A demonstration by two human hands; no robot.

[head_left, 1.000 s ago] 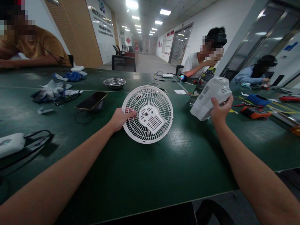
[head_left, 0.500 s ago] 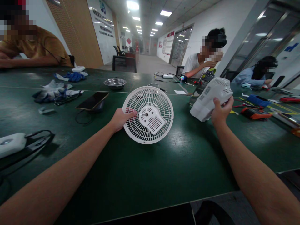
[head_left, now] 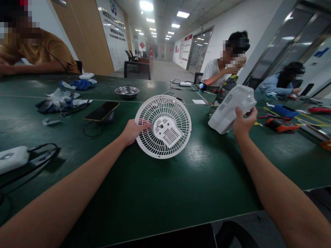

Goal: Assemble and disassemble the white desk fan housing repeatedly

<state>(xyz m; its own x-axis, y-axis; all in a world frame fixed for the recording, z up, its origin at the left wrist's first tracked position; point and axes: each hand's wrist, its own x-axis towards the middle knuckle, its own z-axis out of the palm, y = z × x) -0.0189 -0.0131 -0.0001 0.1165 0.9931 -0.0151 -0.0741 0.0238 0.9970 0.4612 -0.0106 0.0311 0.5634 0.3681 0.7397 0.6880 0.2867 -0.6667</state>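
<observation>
In the middle of the head view, a round white fan grille (head_left: 168, 132) is held upright, its slotted centre plate facing me. My left hand (head_left: 134, 131) grips its left rim, thumb over the bars and the other fingers hidden behind. To the right, my right hand (head_left: 244, 122) is closed around a white plastic fan base (head_left: 227, 108) with vent slots at its upper end and a small label on its side. The base is tilted, and I cannot tell whether its lower end touches the table. Grille and base are apart.
Left on the green table (head_left: 165, 196) lie a phone (head_left: 102, 111), gloves (head_left: 60, 100) and a white device with a cable (head_left: 12, 158). A metal bowl (head_left: 126, 91) stands behind. At right are an orange-black tool (head_left: 281, 124) and a blue case (head_left: 286, 111). Several people sit around.
The fan base in my right hand has shifted very slightly to the left. My left hand and the grille have hardly moved.
</observation>
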